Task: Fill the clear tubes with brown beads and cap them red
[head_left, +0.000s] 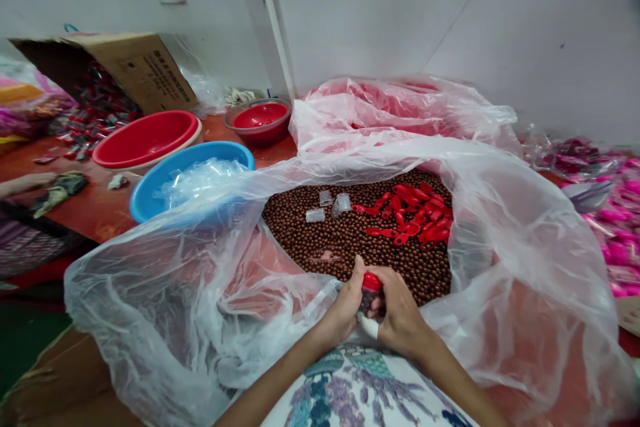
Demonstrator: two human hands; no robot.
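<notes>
Close to my body, my left hand (345, 310) and my right hand (404, 313) are both closed around a small see-through cup with a red cap (371, 282). Dark contents show through its wall. A white covering (369, 326) is on one finger between the hands. Just beyond them, a plastic bag (505, 213) lies spread wide around a heap of brown chocolate-like balls (295, 207). On the balls rest several red plastic spoons (417, 210), with 3 empty see-through cups (315, 215) to their left.
Left of the bag, a blue basin (143, 197) holds see-through cups. Behind it are a red basin (150, 140), a smaller red bowl (260, 117) and a tipped carton (145, 73) spilling filled packs. Pink packs (620, 240) lie at right. Another person's arm (25, 183) reaches in at left.
</notes>
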